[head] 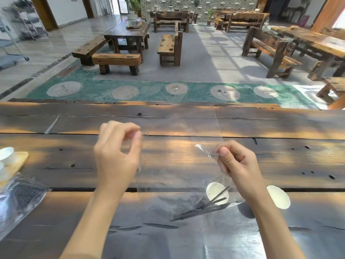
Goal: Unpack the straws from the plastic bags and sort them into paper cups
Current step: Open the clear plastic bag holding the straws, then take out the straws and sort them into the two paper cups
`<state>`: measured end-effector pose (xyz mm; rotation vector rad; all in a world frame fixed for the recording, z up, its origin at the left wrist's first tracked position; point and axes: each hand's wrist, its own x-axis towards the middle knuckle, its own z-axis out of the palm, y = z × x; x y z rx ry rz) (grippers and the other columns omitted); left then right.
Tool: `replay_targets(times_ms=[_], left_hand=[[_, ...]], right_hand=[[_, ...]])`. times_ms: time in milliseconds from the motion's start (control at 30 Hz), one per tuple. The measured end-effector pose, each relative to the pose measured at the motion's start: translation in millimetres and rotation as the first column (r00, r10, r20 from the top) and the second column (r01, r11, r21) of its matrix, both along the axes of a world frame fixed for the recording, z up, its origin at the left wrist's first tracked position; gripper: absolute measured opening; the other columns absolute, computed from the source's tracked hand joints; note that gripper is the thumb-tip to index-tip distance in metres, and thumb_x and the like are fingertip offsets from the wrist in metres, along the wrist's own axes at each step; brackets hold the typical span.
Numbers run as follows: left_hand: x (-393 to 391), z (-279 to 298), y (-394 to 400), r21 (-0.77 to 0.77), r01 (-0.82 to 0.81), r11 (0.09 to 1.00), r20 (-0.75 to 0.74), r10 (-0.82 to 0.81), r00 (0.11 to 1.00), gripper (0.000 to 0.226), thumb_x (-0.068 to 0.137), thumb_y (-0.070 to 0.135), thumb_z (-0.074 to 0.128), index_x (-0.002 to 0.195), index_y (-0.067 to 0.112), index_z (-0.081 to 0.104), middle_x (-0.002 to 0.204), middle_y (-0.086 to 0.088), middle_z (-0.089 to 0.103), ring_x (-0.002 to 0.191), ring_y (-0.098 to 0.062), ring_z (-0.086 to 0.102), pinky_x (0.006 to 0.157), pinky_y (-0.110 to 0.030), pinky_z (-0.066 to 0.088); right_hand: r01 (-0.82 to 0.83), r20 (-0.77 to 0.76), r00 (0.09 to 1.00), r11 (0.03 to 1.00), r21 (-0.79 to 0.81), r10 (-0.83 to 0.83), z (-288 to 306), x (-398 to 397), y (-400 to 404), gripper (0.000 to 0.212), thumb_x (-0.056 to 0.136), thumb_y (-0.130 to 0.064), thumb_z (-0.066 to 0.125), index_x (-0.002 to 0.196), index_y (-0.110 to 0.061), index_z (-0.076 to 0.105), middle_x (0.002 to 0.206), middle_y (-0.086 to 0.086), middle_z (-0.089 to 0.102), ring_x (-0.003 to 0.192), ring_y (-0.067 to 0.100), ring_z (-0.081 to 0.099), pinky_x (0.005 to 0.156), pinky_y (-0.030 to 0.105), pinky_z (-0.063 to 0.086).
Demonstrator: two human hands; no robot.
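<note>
Item one — the clear, crinkled plastic bag (179,165): you hold it stretched above the dark, knotted wooden plank table (186,120), mouth uppermost, so its contents slide to the low end. Your left hand (117,156) pinches one upper corner between thumb and fingertips, the other fingers curled in; your right hand (237,165) is closed on the opposite corner, where the film bunches into a twisted point. Pulling the two corners apart likely serves to spread the mouth open.

Item two — thin dark straws (203,206): only a few, lying slanted in the bag's sagging bottom, on the near side of the bag from you, not yet taken out.

Item three — two white paper cups: the left paper cup (214,191) shows through the film just behind the straws, and the right paper cup (278,197) stands beside the bag, past your right wrist. Both appear empty, kept close so the straws have a short way to go.

Item four — a second clear bag of dark straws (20,199), well left of the held bag, apparently waiting its turn.

Item five — white ceramic cups on a pale wooden tray (20,159), behind that second bag, apart from the work.
</note>
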<state>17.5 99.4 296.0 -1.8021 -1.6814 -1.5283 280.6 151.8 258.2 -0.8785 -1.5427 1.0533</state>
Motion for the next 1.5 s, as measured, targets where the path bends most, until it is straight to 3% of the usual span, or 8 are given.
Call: replay_targets(times_ms=[200, 533, 667, 767, 900, 1100, 1400, 1500], left_hand=[[17.2, -28.3, 12.0, -0.469, 0.332, 0.818, 0.181, -0.279, 0.943, 0.046, 0.089, 0.034, 0.069, 0.133, 0.033, 0.053, 0.117, 0.019, 0.060, 0.119, -0.005, 0.044, 0.103, -0.022, 0.032], [-5.5, -39.4, 12.4, -0.466, 0.332, 0.820, 0.089, -0.331, 0.940, 0.013, 0.087, 0.005, 0.068, 0.085, 0.018, 0.071, 0.083, 0.013, 0.063, 0.091, -0.007, 0.052, 0.079, -0.032, 0.043], [4.0, -39.7, 15.5, -0.456, 0.331, 0.826, -0.047, -0.393, 0.918, 0.019, 0.085, -0.005, 0.067, 0.086, 0.013, 0.070, 0.085, 0.010, 0.062, 0.089, -0.014, 0.049, 0.077, -0.019, 0.040], [6.6, -47.5, 16.8, -0.485, 0.303, 0.821, -0.157, -0.422, 0.893, 0.026, 0.082, -0.014, 0.061, 0.088, 0.010, 0.071, 0.086, 0.004, 0.062, 0.092, -0.019, 0.050, 0.077, -0.033, 0.047], [5.2, -56.7, 14.2, -0.471, 0.326, 0.819, -0.221, -0.468, 0.856, 0.027, 0.081, -0.014, 0.057, 0.088, 0.008, 0.071, 0.092, -0.001, 0.062, 0.095, -0.023, 0.049, 0.080, -0.031, 0.044], [17.3, -92.2, 5.9, -0.508, 0.339, 0.792, -0.141, -0.464, 0.874, 0.025, 0.086, -0.004, 0.058, 0.086, 0.015, 0.074, 0.117, -0.006, 0.049, 0.104, -0.020, 0.039, 0.083, -0.030, 0.041], [53.5, -140.6, -1.2, -0.501, 0.480, 0.720, 0.075, -0.517, 0.853, 0.034, 0.083, -0.015, 0.055, 0.097, 0.011, 0.071, 0.092, 0.002, 0.044, 0.078, -0.009, 0.042, 0.066, -0.023, 0.039], [85.3, -159.4, -18.0, -0.489, 0.554, 0.674, 0.156, -0.557, 0.816, 0.033, 0.085, -0.011, 0.049, 0.102, 0.010, 0.069, 0.097, -0.004, 0.050, 0.084, -0.017, 0.052, 0.069, -0.032, 0.049]], right_hand=[[-0.034, 0.020, 0.999, 0.999, -0.042, 0.034, -12.5, -13.3, -5.0, 0.019, 0.098, -0.016, 0.053, 0.084, -0.009, 0.065, 0.054, -0.005, 0.045, 0.049, 0.008, 0.038, 0.049, 0.015, 0.032], [0.129, 0.170, 0.980, 0.983, -0.133, -0.105, -31.1, -23.2, -8.9, 0.012, 0.097, -0.019, 0.062, 0.087, -0.024, 0.067, 0.078, 0.000, 0.066, 0.071, 0.012, 0.060, 0.068, 0.028, 0.048], [0.323, 0.035, 0.941, 0.927, 0.190, -0.336, 9.8, -34.4, -26.0, 0.028, 0.094, 0.008, 0.055, 0.096, -0.017, 0.066, 0.090, -0.004, 0.067, 0.086, 0.015, 0.065, 0.078, 0.028, 0.051], [0.038, 0.245, 0.957, 0.901, 0.432, -0.158, 34.7, -52.2, -25.5, 0.034, 0.085, 0.019, 0.045, 0.095, -0.002, 0.069, 0.090, 0.005, 0.070, 0.086, 0.018, 0.066, 0.079, 0.025, 0.051], [-0.178, 0.718, 0.688, 0.984, 0.024, 0.107, 14.6, -79.7, 1.8, 0.035, 0.088, 0.004, 0.042, 0.092, -0.014, 0.072, 0.094, 0.003, 0.071, 0.091, 0.020, 0.066, 0.080, 0.034, 0.053], [-0.181, 0.724, 0.471, 0.858, -0.481, 0.504, -42.0, -76.6, 18.8, 0.034, 0.097, -0.008, 0.044, 0.086, -0.031, 0.067, 0.099, 0.009, 0.070, 0.094, 0.029, 0.067, 0.081, 0.041, 0.055], [-0.154, 0.452, 0.486, 0.583, -0.798, 0.748, -117.6, -34.3, 16.3, 0.043, 0.092, 0.003, 0.044, 0.120, -0.025, 0.060, 0.111, 0.001, 0.062, 0.106, 0.025, 0.062, 0.076, 0.038, 0.051], [-0.090, 0.170, 0.800, 0.396, -0.914, 0.575, -155.4, -23.2, 2.8, 0.024, 0.091, 0.006, 0.050, 0.110, -0.007, 0.059, 0.106, 0.012, 0.070, 0.099, 0.028, 0.071, 0.075, 0.036, 0.060]])
